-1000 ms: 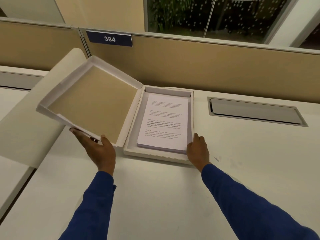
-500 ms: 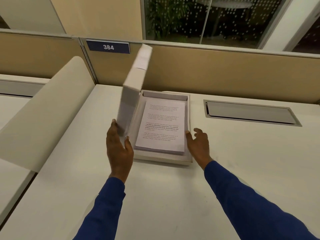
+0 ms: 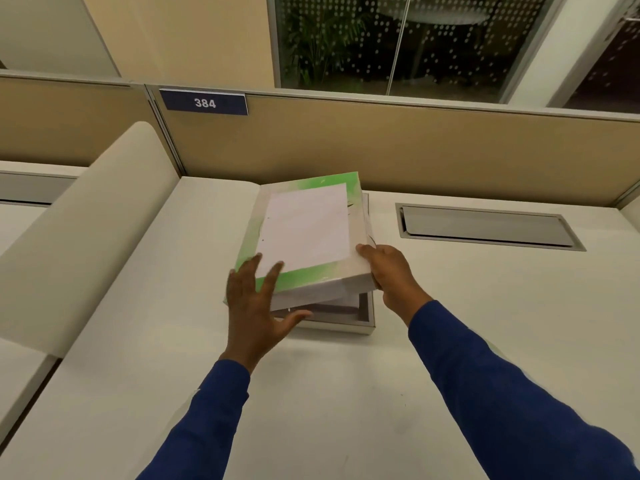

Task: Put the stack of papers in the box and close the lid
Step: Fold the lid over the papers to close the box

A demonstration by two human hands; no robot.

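Warm, even indoor light falls from above on the pale desk, leaving only soft shadows, the deepest in the dark gap under the raised lid, whose white panel is bright and nearly washed out. The window behind is dark, speckled with small pale dots. The wide lens bows the partition and stretches the blue sleeves at the lower corners, and the lid's edges and the fingers look slightly smeared, while the "384" sign reads clearly.
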